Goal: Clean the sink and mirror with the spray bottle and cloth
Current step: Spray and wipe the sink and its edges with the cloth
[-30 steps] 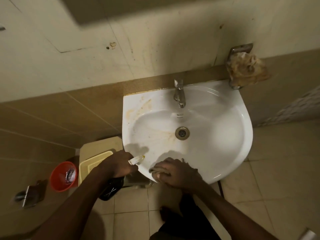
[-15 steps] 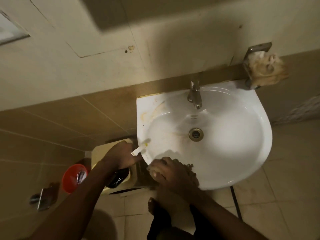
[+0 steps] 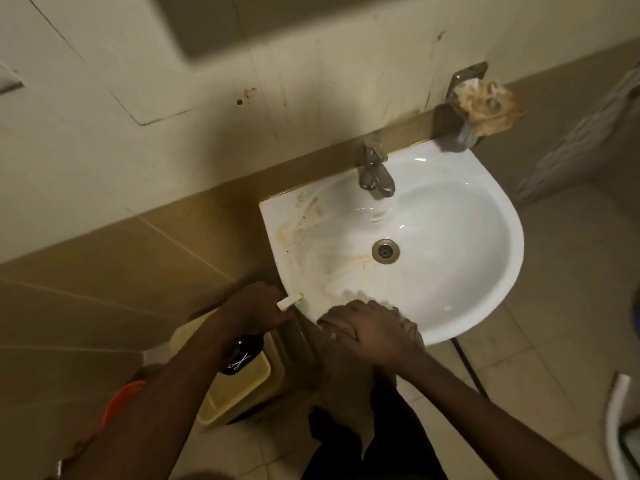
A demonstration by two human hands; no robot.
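The left hand (image 3: 258,308) is curled round the neck of the dark spray bottle (image 3: 239,355), its white nozzle poking out toward the near-left rim of the sink (image 3: 512,258). The right hand (image 3: 367,329) lies flat with fingers spread, pressing the cloth (image 3: 410,327) onto the front rim; only a dull fold of it shows past the knuckles. Brownish streaks run down the left side of the basin toward the drain (image 3: 385,250), and the tap (image 3: 375,174) stands at the back. The bottle looks like light, stiff plastic, likely slick if wet, so I'd say the neck under the trigger is the sensible place to hold it. The cloth is soft and limp; it should bunch under a flat palm and drag best with firm, even pressure over the slippery glazed rim.
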